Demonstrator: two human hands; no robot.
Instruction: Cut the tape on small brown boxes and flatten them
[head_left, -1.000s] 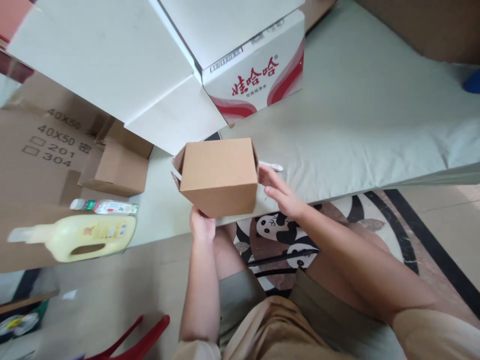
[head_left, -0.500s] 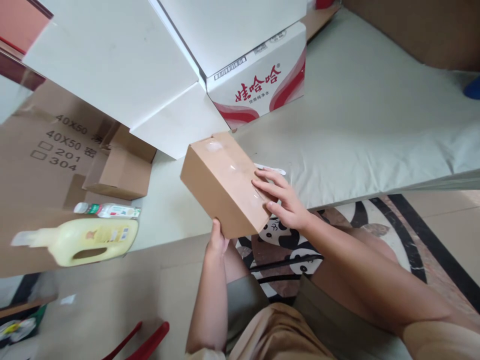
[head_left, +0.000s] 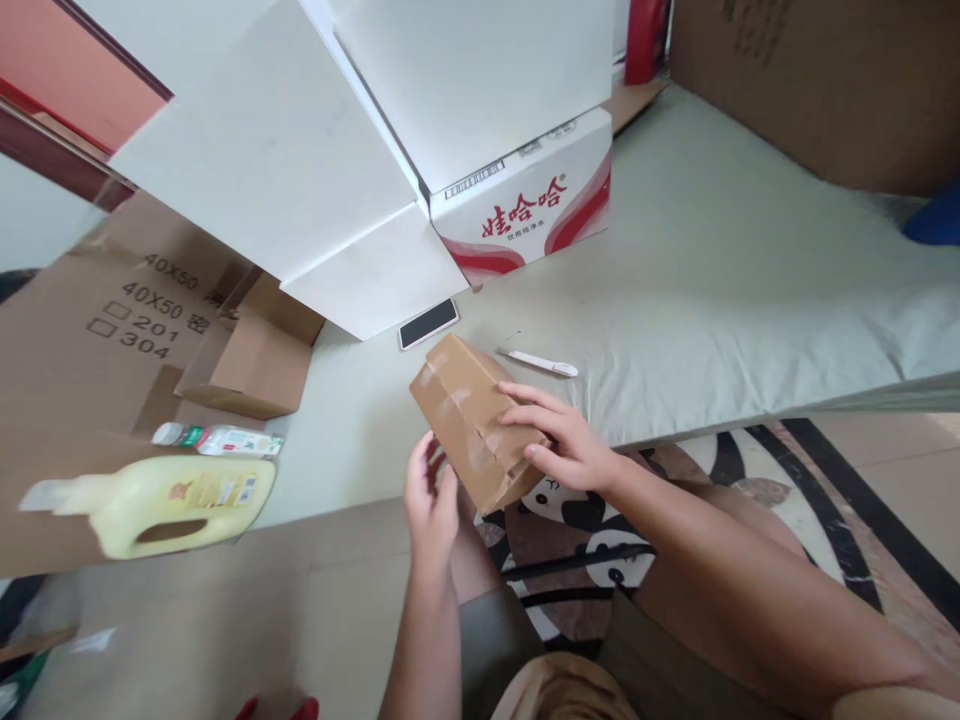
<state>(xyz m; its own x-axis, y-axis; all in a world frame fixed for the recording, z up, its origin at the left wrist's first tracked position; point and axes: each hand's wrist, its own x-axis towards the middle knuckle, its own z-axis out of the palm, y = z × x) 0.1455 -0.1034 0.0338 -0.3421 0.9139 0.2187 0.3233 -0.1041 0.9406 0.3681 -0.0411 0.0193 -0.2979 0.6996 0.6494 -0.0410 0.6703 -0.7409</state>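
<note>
**Small taped carton held over the near edge of the surface**

The small brown carton is tilted, one corner pointing far-left, and sits over the near edge of the pale green surface. Clear tape runs along its upper face. The right hand lies on the carton's top and right side, its grip spread, fingers flat across the taped face and the thumb at the lower edge. The left hand is just beside the carton's near-left side, its grip loosely spread with the fingers curled slightly; whether it touches the cardboard cannot be told.

Just beyond the carton, a white pen-like tool lies on the surface to the right and a phone lies face up to the left. Farther back stands a large white box with red lettering and red waves on its side, its white flaps open toward the left. Left of the carton, an open brown box rests near flattened cardboard printed "40X50". Nearer on the left lie a small clear bottle and a pale yellow jug with a handle, both on their sides. Below the hands, the person's knees are over a floor mat with panda pictures.
</note>
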